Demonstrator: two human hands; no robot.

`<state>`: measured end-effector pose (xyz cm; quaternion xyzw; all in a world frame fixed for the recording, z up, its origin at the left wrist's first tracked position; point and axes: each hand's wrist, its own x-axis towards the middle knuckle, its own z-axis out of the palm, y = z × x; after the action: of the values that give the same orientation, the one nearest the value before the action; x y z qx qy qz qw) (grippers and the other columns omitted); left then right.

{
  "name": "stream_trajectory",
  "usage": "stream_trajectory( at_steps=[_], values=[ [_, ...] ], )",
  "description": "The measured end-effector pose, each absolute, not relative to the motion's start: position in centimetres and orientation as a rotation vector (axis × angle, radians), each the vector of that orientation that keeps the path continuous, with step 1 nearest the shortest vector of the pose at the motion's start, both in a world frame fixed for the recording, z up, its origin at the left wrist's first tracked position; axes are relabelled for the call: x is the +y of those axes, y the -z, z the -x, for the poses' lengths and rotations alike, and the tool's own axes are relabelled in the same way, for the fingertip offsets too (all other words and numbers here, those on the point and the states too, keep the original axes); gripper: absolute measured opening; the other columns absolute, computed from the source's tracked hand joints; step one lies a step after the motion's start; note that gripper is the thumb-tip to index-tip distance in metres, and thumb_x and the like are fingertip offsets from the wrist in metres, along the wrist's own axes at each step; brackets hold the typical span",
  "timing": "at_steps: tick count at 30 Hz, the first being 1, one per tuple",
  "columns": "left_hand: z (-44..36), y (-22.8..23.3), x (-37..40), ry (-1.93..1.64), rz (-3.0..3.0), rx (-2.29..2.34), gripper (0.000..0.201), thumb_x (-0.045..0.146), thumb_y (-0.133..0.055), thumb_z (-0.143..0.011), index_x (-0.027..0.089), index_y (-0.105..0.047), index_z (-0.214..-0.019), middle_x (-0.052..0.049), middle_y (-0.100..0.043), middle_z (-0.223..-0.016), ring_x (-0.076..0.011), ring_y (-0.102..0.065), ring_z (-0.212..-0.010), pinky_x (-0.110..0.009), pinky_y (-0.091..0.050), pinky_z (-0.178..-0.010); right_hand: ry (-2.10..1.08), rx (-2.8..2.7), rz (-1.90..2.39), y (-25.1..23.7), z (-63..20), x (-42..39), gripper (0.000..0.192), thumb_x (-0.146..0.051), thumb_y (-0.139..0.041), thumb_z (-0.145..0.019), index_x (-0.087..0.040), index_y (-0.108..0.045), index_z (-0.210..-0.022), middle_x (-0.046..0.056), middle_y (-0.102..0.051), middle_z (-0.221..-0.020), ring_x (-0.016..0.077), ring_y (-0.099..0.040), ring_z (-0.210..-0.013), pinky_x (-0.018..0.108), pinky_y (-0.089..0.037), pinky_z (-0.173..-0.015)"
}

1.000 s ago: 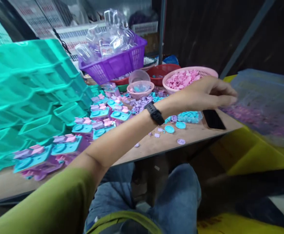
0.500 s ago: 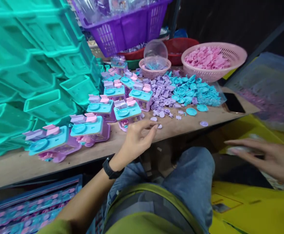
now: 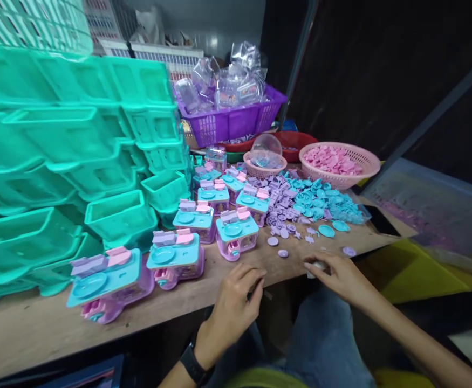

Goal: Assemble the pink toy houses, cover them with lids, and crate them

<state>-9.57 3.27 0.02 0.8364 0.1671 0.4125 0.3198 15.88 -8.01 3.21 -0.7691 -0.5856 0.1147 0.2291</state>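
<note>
Presently, both hands rest at the wooden counter's [image 3: 37,323] front edge, left hand [image 3: 231,307] loosely curled and empty, right hand [image 3: 336,275] pinching a small pale plastic piece [image 3: 319,265], while the pink round mesh basket [image 3: 365,161] at the far edge holds pink plastic parts [image 3: 330,160].

Green tubs [image 3: 74,161] are stacked high on the left of the table [image 3: 25,328]. A purple basket [image 3: 231,121] holds clear shells. A pink basket [image 3: 341,164] holds pink bits.
</note>
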Motion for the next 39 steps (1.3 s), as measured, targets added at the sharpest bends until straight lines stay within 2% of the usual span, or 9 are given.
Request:
stream_trajectory(
  at_steps=[4,9,13,17,20,27,33,36,39],
  values=[
    [9.2,0.1,4.4,-1.21,-2.223,0.533,0.025,0.0,-0.055,-0.09,0.017,-0.068,-0.104,-0.007,-0.071,-0.098,-0.023,-0.067,-0.09,-0.037,-0.058,-0.08,-0.073,-1.471,2.058,-2.0,-14.6,-5.5,0.038,-0.049,-0.054,-0.09,-0.02,-0.075,-0.106,0.012,-0.076,-0.108,0.023,-0.069,-0.07,0.039,-0.058,-0.069],
    [7.2,-0.8,5.0,-1.442,-2.29,0.62,0.018,0.004,-0.052,-0.093,0.016,-0.065,-0.095,-0.007,-0.065,-0.09,-0.0243,-0.06,-0.088,-0.037,-0.056,-0.076,0.011,-1.502,1.929,1.0,-12.7,-2.8,0.039,-0.046,-0.054,-0.092,-0.021,-0.072,-0.116,0.013,-0.071,-0.113,0.0287,-0.069,-0.105,0.047,-0.056,-0.094],
    [4.1,-0.7,4.7,-1.142,-2.398,0.518,0.018,0.004,-0.053,-0.093,0.017,-0.065,-0.097,-0.006,-0.066,-0.095,-0.0233,-0.061,-0.092,-0.038,-0.058,-0.085,0.003,-1.5,1.89,2.7,-12.6,-3.1,0.039,-0.041,-0.058,-0.089,-0.021,-0.07,-0.12,0.015,-0.068,-0.122,0.0302,-0.065,-0.117,0.05,-0.054,-0.101],
    [0.7,0.1,5.1,-0.596,-2.565,0.646,0.042,-0.003,-0.05,-0.086,0.01,-0.063,-0.124,-0.014,-0.065,-0.125,-0.0316,-0.058,-0.121,-0.048,-0.052,-0.107,-0.053,-1.478,1.934,3.2,-13.6,-4.0,0.03,-0.033,-0.051,-0.095,-0.023,-0.073,-0.112,0.013,-0.071,-0.114,0.029,-0.069,-0.11,0.047,-0.058,-0.094],
    [-1.0,0.3,5.9,-0.443,-2.591,0.694,0.046,-0.005,-0.048,-0.082,0.005,-0.064,-0.124,-0.019,-0.063,-0.13,-0.0366,-0.054,-0.129,-0.054,-0.046,-0.113,-0.069,-1.506,1.928,3.0,-14.2,-3.8,0.03,-0.03,-0.051,-0.096,-0.023,-0.074,-0.113,0.013,-0.071,-0.113,0.0283,-0.07,-0.107,0.045,-0.059,-0.093],
    [-1.5,0.2,6.3,-0.318,-2.534,0.858,0.045,-0.007,-0.043,-0.084,0.01,-0.065,-0.119,-0.015,-0.068,-0.119,-0.0313,-0.063,-0.118,-0.047,-0.055,-0.101,-0.209,-1.655,1.833,1.9,-14.4,-3.1,0.023,-0.02,-0.049,-0.096,-0.022,-0.07,-0.103,0.009,-0.072,-0.103,0.0261,-0.069,-0.1,0.045,-0.058,-0.09],
    [-1.5,1.6,5.6,-0.589,-2.201,0.906,0.031,-0.002,-0.048,-0.088,0.015,-0.071,-0.099,-0.01,-0.071,-0.099,-0.0247,-0.068,-0.092,-0.041,-0.058,-0.088,-0.305,-1.634,1.766,0.8,-15.1,-4.6,0.015,-0.018,-0.053,-0.089,-0.025,-0.064,-0.096,0.001,-0.071,-0.086,0.0182,-0.069,-0.077,0.03,-0.057,-0.072],
    [-2.7,2.0,4.8,-0.678,-2.094,0.833,0.027,0.0,-0.052,-0.088,0.016,-0.073,-0.094,-0.008,-0.069,-0.096,-0.0222,-0.067,-0.088,-0.037,-0.057,-0.084,-0.29,-1.35,1.87,1.2,-16.9,-5.6,0.008,-0.031,-0.063,-0.088,-0.025,-0.066,-0.089,0.0,-0.073,-0.081,0.0177,-0.069,-0.067,0.027,-0.056,-0.062],
    [-3.6,1.8,4.3,-0.677,-2.068,0.755,0.027,0.0,-0.051,-0.089,0.015,-0.073,-0.094,-0.008,-0.066,-0.099,-0.0213,-0.066,-0.089,-0.036,-0.058,-0.083,-0.28,-1.129,1.946,2.0,-18.8,-6.4,0.022,-0.046,-0.071,-0.086,-0.025,-0.07,-0.093,0.002,-0.076,-0.085,0.0207,-0.073,-0.071,0.028,-0.057,-0.063]
  ],
)
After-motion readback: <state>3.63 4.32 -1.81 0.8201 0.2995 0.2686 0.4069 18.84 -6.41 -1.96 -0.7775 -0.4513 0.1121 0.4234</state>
